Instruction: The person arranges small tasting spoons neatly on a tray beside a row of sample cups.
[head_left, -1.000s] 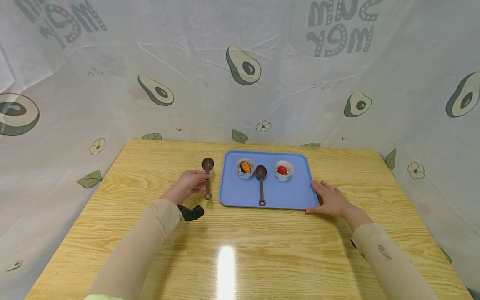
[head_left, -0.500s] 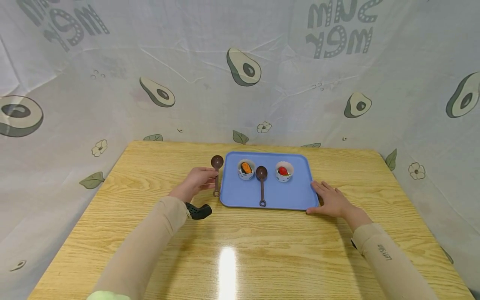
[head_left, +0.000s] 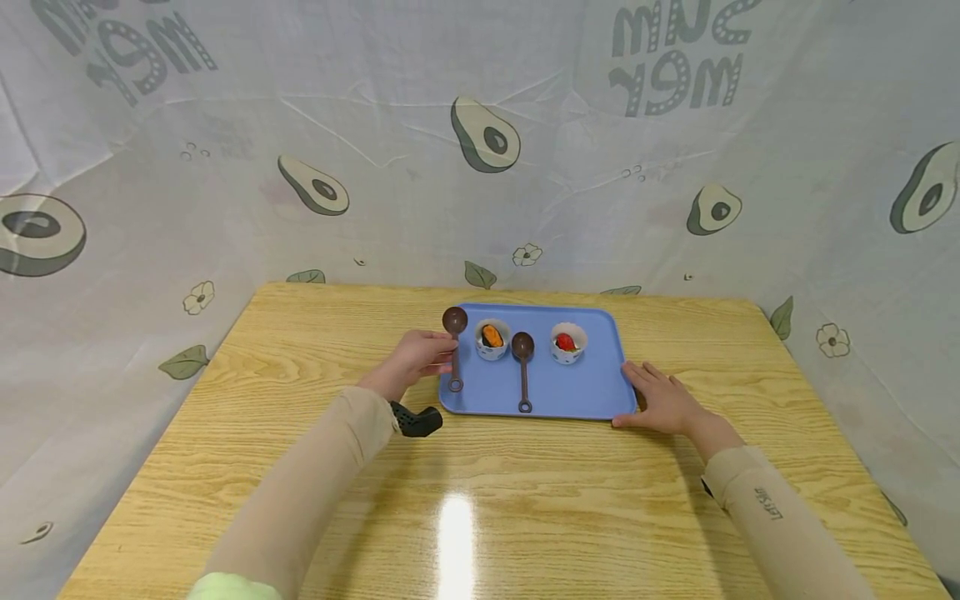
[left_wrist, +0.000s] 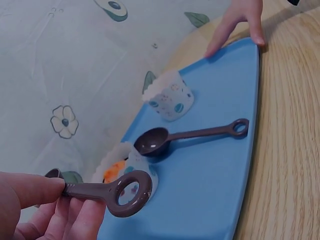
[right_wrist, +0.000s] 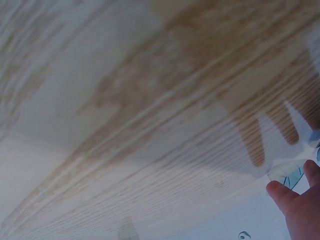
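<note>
My left hand [head_left: 424, 358] pinches the handle of a brown measuring spoon [left_wrist: 90, 190] between thumb and fingers. In the head view this spoon overlaps the left end of a blue tray [head_left: 570, 396], bowl pointing away from me. A second brown measuring spoon [head_left: 523, 367] lies on the tray between two patterned paper cups. The left cup [head_left: 492, 350] has an orange-topped sushi piece [head_left: 491, 336] in it; the right cup [head_left: 567, 354] contains a red-topped piece [head_left: 566, 342]. At the tray's right edge my right hand [head_left: 663, 402] rests with fingers spread, touching the rim.
The tray sits on a wooden table [head_left: 555, 500] toward its back edge. Behind and beside the table hangs a pale cloth [head_left: 405, 192] printed with avocados. A black strap piece [head_left: 417, 421] sticks out from the left wrist.
My left hand has moved right with the held spoon, from the table beside the tray to over the tray's left edge. The right hand stays at the right rim.
</note>
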